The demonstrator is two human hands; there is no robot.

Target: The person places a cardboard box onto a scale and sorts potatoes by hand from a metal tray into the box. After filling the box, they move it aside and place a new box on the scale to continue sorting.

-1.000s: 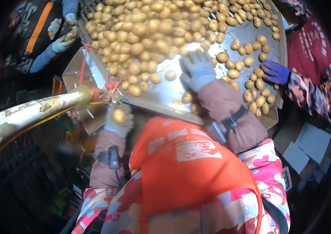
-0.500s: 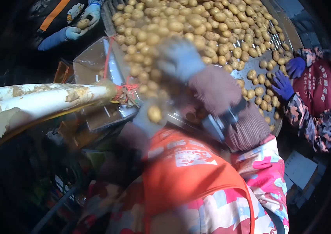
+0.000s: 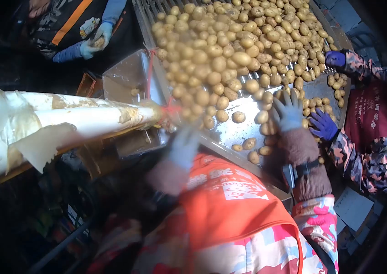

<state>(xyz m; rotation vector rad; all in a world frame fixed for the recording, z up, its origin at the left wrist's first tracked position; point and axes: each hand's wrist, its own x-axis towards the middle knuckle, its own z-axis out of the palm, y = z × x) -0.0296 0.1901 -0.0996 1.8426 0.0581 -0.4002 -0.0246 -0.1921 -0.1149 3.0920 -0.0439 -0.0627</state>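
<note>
Potatoes [image 3: 241, 58] lie piled across a metal table [image 3: 230, 133], thinning out toward its near edge. My right hand [image 3: 288, 112], in a light grey-blue glove, rests on the potatoes at the near right with its fingers spread. Near the table's left corner, my left hand [image 3: 184, 144] is smeared by motion; its fingers and anything in them cannot be made out. A few loose potatoes [image 3: 249, 144] sit on the bare metal between my hands.
A wrapped white pipe [image 3: 75, 114] juts in from the left, beside a box-like bin [image 3: 125, 77]. At the right, a co-worker's purple-gloved hand [image 3: 323, 124] reaches near mine. Another co-worker's gloved hands [image 3: 97, 40] hold something at the upper left.
My right hand has moved right and down from the middle of the pile, uncovering bare metal. The potato seen at my left hand no longer shows. The co-worker's purple-gloved hands have shifted.
</note>
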